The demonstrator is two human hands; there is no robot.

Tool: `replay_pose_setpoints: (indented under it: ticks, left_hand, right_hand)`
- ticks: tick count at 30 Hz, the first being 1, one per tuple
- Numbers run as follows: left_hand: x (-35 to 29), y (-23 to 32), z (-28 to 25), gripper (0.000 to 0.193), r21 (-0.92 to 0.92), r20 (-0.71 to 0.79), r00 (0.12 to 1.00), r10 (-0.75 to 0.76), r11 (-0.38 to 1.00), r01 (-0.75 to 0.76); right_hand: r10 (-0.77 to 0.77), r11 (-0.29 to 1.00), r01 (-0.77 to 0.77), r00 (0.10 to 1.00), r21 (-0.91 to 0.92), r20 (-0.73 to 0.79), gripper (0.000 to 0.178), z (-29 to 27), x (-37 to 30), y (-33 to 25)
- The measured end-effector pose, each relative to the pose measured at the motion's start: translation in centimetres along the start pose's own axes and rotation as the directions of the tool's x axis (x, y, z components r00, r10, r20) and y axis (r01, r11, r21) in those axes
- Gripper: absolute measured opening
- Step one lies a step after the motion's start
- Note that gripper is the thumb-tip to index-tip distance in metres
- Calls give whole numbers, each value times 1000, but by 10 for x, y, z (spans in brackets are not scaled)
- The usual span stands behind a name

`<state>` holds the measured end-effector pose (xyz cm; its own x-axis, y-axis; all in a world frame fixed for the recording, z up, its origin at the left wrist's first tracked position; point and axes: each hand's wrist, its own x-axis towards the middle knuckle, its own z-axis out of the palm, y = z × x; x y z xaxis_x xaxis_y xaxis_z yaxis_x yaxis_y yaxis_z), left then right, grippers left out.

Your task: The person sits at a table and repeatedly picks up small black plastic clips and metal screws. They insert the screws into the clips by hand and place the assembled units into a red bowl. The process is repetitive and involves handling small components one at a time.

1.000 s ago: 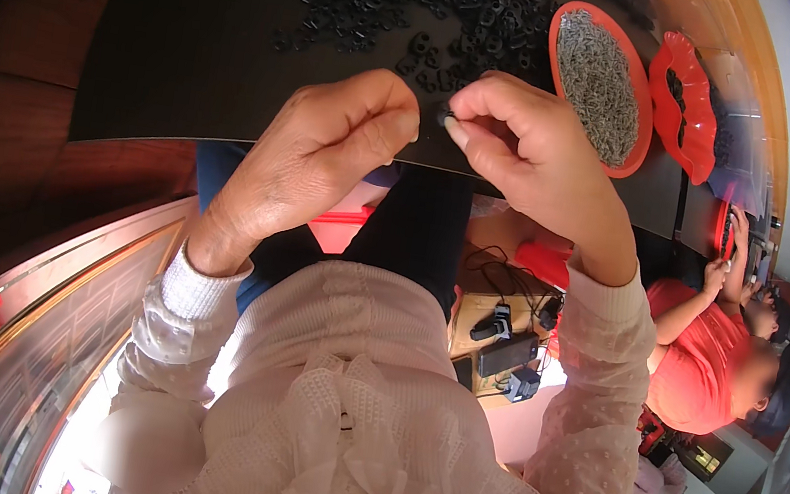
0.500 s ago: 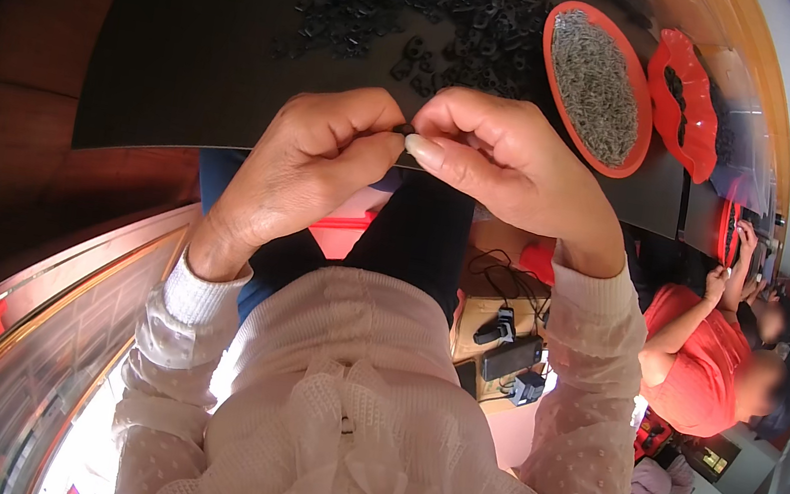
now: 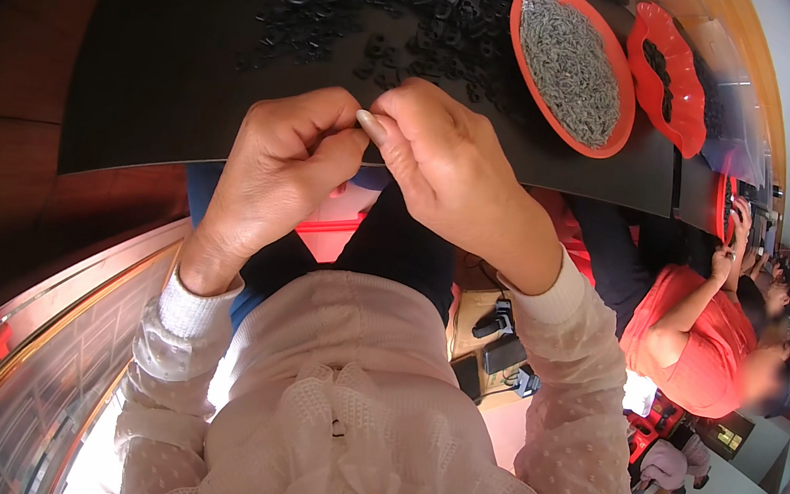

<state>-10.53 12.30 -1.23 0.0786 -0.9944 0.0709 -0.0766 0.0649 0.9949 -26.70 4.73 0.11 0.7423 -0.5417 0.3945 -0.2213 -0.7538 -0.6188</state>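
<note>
My left hand (image 3: 280, 165) and my right hand (image 3: 456, 170) meet at their fingertips above the near edge of the dark table (image 3: 149, 96). Both are closed in a pinch, thumbs against bent fingers. A small black part showed between them in the earlier frame; now the fingers almost wholly cover it. Beyond my hands lies a loose heap of small black plastic pieces with holes (image 3: 447, 17). An orange-red oval bowl (image 3: 625, 118) right of the heap holds many small grey metal pieces (image 3: 572, 65).
Past the bowl sits a wavy-edged red dish (image 3: 684, 96) with dark pieces inside. Further right, a co-worker in a red shirt (image 3: 689, 344) works at the same row. Below the table, black electrical devices (image 3: 502, 348) rest on a box beside my lap.
My joined hands have shifted slightly left, and the right hand has turned more over the left fingertips. The black part between them has become hidden. The whole view has shifted a little.
</note>
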Motion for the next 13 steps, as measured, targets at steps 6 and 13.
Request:
replay_pose_setpoints:
  ticks: [6, 13]
  left_hand:
    - [-1, 18, 0, 11, -95, -59, 983, -172, 982, 166]
    - [-1, 16, 0, 13, -81, -21, 982, -185, 980, 183]
  right_hand:
    - [295, 956, -292, 951, -44, 94, 19, -80, 18, 23]
    - [439, 827, -361, 894, -432, 94, 22, -122, 14, 112]
